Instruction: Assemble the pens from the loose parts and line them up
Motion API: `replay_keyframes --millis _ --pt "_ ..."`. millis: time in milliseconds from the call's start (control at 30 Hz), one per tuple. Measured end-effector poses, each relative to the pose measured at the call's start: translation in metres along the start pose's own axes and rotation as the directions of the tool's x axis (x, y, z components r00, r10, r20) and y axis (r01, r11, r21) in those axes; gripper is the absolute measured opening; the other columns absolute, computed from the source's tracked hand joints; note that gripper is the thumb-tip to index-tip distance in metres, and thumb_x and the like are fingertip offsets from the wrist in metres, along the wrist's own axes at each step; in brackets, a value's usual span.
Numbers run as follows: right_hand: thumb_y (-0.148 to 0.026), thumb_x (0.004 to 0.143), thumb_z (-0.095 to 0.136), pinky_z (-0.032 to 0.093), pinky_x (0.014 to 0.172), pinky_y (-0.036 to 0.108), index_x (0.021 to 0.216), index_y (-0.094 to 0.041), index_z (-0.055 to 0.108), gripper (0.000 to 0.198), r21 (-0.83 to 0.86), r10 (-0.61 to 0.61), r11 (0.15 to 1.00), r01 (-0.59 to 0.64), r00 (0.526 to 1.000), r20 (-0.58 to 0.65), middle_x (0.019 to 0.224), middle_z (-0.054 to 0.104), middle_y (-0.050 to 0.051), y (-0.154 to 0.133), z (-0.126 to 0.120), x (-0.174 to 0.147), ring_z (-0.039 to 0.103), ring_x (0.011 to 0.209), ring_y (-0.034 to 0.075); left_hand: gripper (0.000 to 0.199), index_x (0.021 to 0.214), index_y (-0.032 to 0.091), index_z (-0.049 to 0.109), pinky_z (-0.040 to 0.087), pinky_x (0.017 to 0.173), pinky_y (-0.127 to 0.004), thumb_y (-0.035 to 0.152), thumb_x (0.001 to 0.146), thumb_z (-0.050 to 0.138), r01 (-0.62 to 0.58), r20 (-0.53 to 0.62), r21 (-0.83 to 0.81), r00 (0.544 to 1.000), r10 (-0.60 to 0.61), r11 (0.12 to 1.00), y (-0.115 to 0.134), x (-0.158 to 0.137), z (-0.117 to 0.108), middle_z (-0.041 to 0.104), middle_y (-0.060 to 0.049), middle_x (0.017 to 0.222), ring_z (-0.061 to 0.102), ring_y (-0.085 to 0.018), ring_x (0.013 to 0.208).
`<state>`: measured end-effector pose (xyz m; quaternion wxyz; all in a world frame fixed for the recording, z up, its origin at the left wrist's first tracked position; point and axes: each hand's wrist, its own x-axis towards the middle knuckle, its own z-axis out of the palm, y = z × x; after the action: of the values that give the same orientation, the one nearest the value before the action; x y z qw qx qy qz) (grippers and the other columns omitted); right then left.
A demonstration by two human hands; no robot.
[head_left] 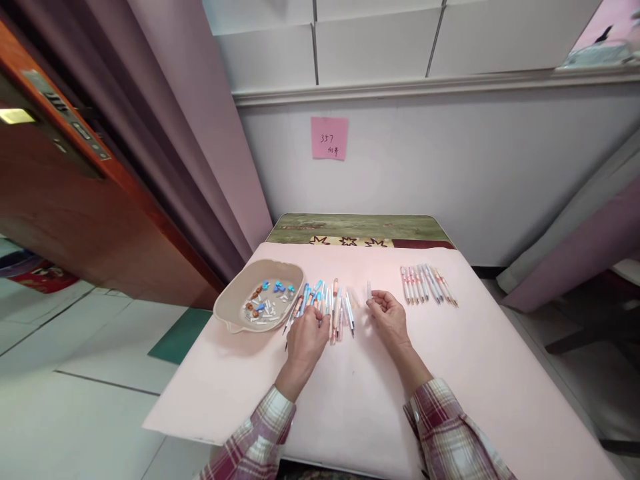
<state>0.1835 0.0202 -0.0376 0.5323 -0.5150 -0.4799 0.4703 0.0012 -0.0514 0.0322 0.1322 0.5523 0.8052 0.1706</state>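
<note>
My right hand (387,317) pinches a small clear plastic tube (369,289), which looks like a pen cap, upright above the table. Over the near left side of a loose pile of pens and pen parts (336,308), my left hand (307,333) has its fingers closed; what they grip, if anything, is hidden among the pens. The pile mixes white, blue, brown and pinkish pieces, some with dark tips. To the left of it stands a beige plastic basin (227,303) with small blue, brown and white pieces inside.
A row of pens (427,285) lies side by side at the right. Pink paper (350,407) covers most of the table, with a patterned green top (360,224) showing at the back. A pink note (329,139) is on the wall. Curtain (200,127) and wooden door (100,193) stand left.
</note>
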Motion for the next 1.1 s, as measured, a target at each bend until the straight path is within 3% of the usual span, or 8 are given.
replay_keyframes --millis 233,400,467,567,700,833,967,1100 --pt "-0.035 0.070 0.067 0.044 0.054 0.026 0.094 -0.017 0.063 0.030 0.092 0.049 0.995 -0.049 0.999 -0.006 0.074 0.069 0.003 -0.004 0.001 -0.002 0.054 0.057 0.014 0.028 0.088 0.018 0.060 0.035 0.061 -0.031 0.044 0.085 0.050 -0.004 -0.013 0.175 1.000 0.007 0.985 0.010 -0.002 0.002 0.071 -0.012 0.078 0.067 -0.027 0.078" --pt "-0.036 0.070 0.067 0.034 0.046 0.024 0.090 -0.017 0.067 0.027 0.215 0.081 0.970 -0.110 0.987 0.139 0.075 0.070 0.003 -0.018 0.003 -0.007 0.043 0.046 0.009 0.026 0.080 0.020 0.060 0.036 0.059 -0.027 0.045 0.085 0.051 -0.087 -0.046 -0.163 0.996 0.081 0.983 0.006 -0.002 -0.001 0.063 -0.002 0.060 0.062 -0.019 0.064" --pt "-0.035 0.071 0.067 0.027 0.043 0.023 0.090 -0.017 0.068 0.026 0.283 0.096 0.944 -0.172 0.960 0.263 0.074 0.070 0.004 -0.025 0.004 -0.010 0.035 0.043 0.006 0.025 0.079 0.020 0.061 0.037 0.057 -0.025 0.044 0.083 0.055 -0.127 -0.045 -0.447 0.992 0.120 0.885 0.010 0.000 0.001 0.062 0.000 0.060 0.057 -0.015 0.056" --pt "-0.031 0.072 0.066 0.020 0.043 0.023 0.090 -0.016 0.070 0.024 0.328 0.093 0.915 -0.236 0.912 0.399 0.073 0.069 0.003 -0.033 0.003 -0.013 0.029 0.043 0.005 0.030 0.086 0.016 0.065 0.039 0.053 -0.023 0.044 0.076 0.063 -0.044 0.016 -0.778 0.996 0.090 0.626 0.022 0.006 0.007 0.065 -0.001 0.072 0.052 -0.011 0.053" --pt "-0.029 0.071 0.067 0.020 0.044 0.022 0.089 -0.016 0.072 0.022 0.296 0.085 0.917 -0.268 0.855 0.511 0.070 0.067 0.002 -0.036 0.001 -0.016 0.029 0.045 0.005 0.041 0.088 0.012 0.068 0.038 0.049 -0.021 0.046 0.065 0.074 0.138 0.157 -0.920 0.987 0.024 0.368 0.037 0.011 0.019 0.060 0.001 0.064 0.048 -0.008 0.049" --pt "-0.033 0.073 0.070 0.022 0.046 0.021 0.092 -0.017 0.071 0.025 0.266 0.066 0.930 -0.252 0.830 0.554 0.068 0.065 0.001 -0.034 0.001 -0.017 0.033 0.047 0.006 0.039 0.080 0.013 0.068 0.034 0.045 -0.018 0.044 0.060 0.079 0.201 0.208 -0.955 0.978 0.009 0.219 0.041 0.008 0.027 0.055 0.005 0.057 0.042 -0.004 0.044" --pt "-0.039 0.069 0.076 0.025 0.046 0.021 0.087 -0.018 0.069 0.028 0.230 0.074 0.949 -0.217 0.858 0.508 0.068 0.066 0.001 -0.030 0.003 -0.016 0.038 0.048 0.007 0.037 0.080 0.012 0.067 0.035 0.045 -0.018 0.040 0.060 0.080 0.180 0.179 -0.962 0.984 -0.023 0.203 0.035 0.011 0.027 0.055 0.005 0.057 0.043 -0.005 0.044" --pt "-0.042 0.071 0.073 0.028 0.046 0.022 0.080 -0.017 0.068 0.026 0.240 0.075 0.958 -0.160 0.941 0.330 0.070 0.066 0.002 -0.027 0.000 -0.011 0.038 0.047 0.007 0.033 0.086 0.014 0.066 0.037 0.049 -0.020 0.043 0.071 0.070 0.010 -0.023 -0.932 0.996 -0.086 0.361 0.014 0.020 0.012 0.055 0.005 0.057 0.046 -0.007 0.047"
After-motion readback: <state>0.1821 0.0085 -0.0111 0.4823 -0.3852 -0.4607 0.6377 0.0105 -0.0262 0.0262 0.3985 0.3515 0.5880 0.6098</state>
